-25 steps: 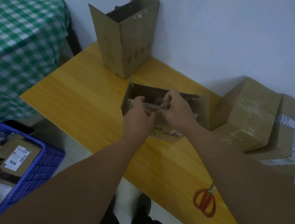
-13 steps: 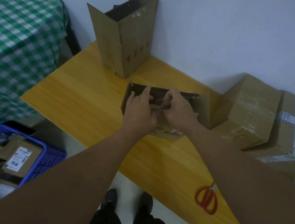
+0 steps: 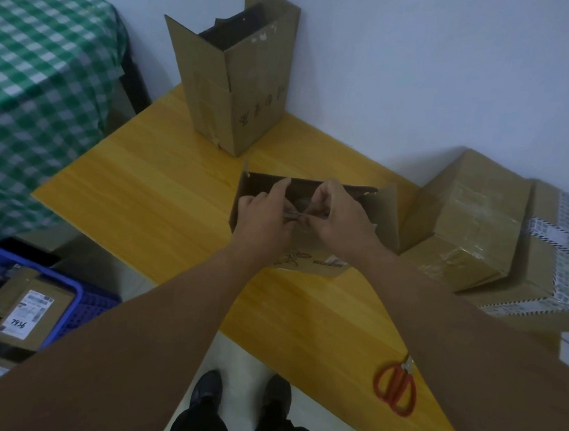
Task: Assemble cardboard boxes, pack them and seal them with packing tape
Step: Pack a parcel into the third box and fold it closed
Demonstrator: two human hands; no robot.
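A small open cardboard box [image 3: 306, 262] lies on the yellow table [image 3: 162, 184], its right flap standing up. Both my hands are over its opening. My left hand [image 3: 263, 222] and my right hand [image 3: 341, 222] meet at a small thin grey item [image 3: 291, 215] held just above the box's inside. My right hand pinches one end with curled fingers. My left hand holds the other end with its thumb, one finger reaching up to the box's far rim. The inside of the box is dark and mostly hidden by my hands.
A tall open carton [image 3: 238, 101] with dark contents stands at the back against the wall. Two taped boxes [image 3: 464, 224] [image 3: 546, 272] sit right of the small box. Red-handled scissors [image 3: 395, 386] lie near the table's front edge. A blue basket [image 3: 72, 306] of parcels is on the floor, left.
My left hand loosened its fist and stretched a finger toward the box's far rim. My right hand stayed pinched on the item. The box has not moved.
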